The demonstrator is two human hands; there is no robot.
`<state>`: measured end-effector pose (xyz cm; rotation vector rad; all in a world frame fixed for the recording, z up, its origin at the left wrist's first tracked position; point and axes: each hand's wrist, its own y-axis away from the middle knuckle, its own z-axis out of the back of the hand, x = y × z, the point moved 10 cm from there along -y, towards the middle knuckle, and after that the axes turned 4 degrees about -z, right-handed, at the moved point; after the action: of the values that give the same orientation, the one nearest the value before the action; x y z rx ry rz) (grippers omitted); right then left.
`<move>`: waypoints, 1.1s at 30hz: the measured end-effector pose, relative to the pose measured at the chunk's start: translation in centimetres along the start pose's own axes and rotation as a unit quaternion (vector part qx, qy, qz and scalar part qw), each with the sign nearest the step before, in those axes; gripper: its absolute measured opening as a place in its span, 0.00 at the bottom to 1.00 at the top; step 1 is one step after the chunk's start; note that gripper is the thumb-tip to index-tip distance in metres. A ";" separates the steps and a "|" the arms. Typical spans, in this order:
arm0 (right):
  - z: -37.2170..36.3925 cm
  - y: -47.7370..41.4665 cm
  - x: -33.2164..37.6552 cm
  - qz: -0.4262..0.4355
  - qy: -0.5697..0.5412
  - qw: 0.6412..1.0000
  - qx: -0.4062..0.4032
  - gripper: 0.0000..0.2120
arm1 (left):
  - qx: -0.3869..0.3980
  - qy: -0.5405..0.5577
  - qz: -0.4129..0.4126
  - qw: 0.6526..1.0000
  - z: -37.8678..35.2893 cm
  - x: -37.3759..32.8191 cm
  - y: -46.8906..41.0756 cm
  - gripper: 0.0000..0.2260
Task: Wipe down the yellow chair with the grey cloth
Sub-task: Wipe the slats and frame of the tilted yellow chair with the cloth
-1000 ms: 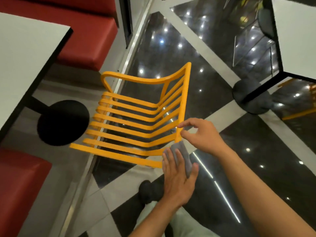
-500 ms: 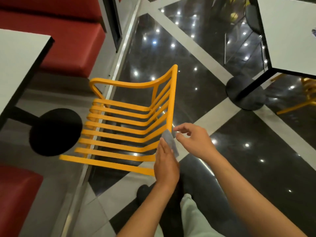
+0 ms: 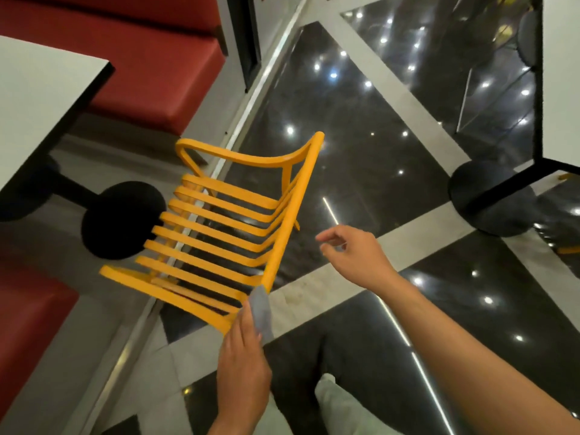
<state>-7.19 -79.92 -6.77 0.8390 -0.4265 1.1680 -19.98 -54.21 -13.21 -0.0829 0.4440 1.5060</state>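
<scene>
Grey cloth [image 3: 261, 310] pinched in left hand [image 3: 243, 356]; right hand [image 3: 354, 255] loose.

Most of the grey cloth [image 3: 262, 312] sat tucked behind the left hand [image 3: 243, 368], only a narrow strip showing. The right hand [image 3: 354, 255] was smeared by blur, fingertips [image 3: 323, 238] curled, so whether they pinched anything could not be told. The yellow chair [image 3: 226, 227] hid its legs under the slats. Left table [image 3: 40, 95] and right table [image 3: 561, 73] ran off the frame edges, as did the red bench [image 3: 150, 58]. A yellow shape [image 3: 569, 249] at the right edge was possibly another chair.
</scene>
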 end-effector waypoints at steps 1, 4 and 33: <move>-0.1 -0.3 -0.2 0.003 0.006 1.000 0.016 0.09 | -0.001 -0.013 0.026 1.000 0.1 0.1 0.0 0.30; 0.0 -0.8 -0.6 0.018 0.007 0.999 0.048 0.08 | -0.019 -0.038 0.070 0.997 0.9 -1.7 -2.0 0.25; 9.9 -20.3 2.0 0.069 0.079 0.994 -0.018 0.15 | -0.034 -0.072 0.042 0.996 1.1 -19.9 -34.2 0.32</move>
<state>13.52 -89.18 -6.27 0.6889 -0.3789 1.3393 13.51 -75.28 -13.00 -0.0098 0.2832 1.5986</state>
